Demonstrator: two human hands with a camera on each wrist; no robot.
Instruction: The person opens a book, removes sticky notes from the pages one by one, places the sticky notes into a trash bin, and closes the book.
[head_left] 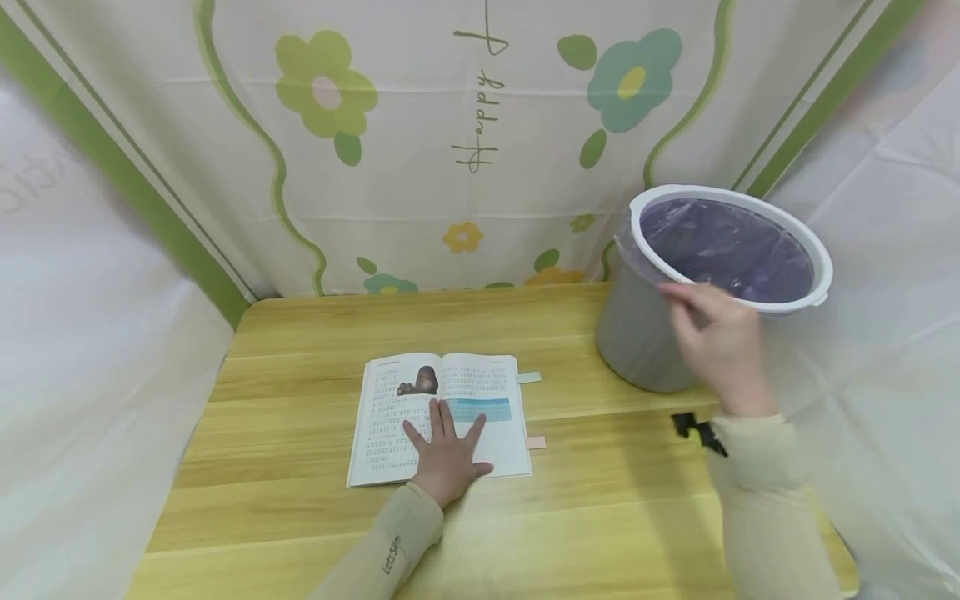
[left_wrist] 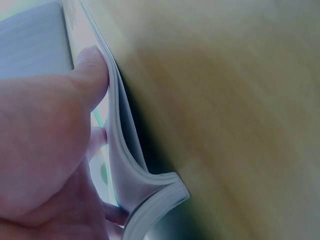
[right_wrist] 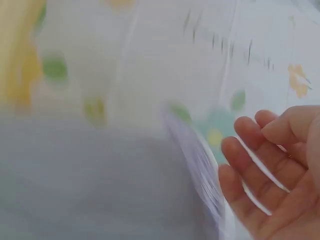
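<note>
An open book (head_left: 480, 450) lies on the table, printed pages up, with a dark picture on its left page and a blue box on the right. My left hand (head_left: 447, 468) rests on it near the fold, fingers spread. In the left wrist view the thumb (left_wrist: 92, 75) lies along the curved pages of the book (left_wrist: 117, 145). My right hand (head_left: 723, 346), blurred, is in front of a grey bin (head_left: 637, 325), close by its white rim (head_left: 823, 267). In the right wrist view the fingers (right_wrist: 240, 155) bend loosely, the thumb near the index finger, and nothing shows between them.
A clear liner (head_left: 637, 250) hangs over the bin's rim. A green tab (head_left: 529, 377) and a pink tab (head_left: 536, 442) stick out from the book's right edge. Behind the wooden table (head_left: 285, 333) hangs a flowered curtain (head_left: 420, 150), with white cloth at both sides.
</note>
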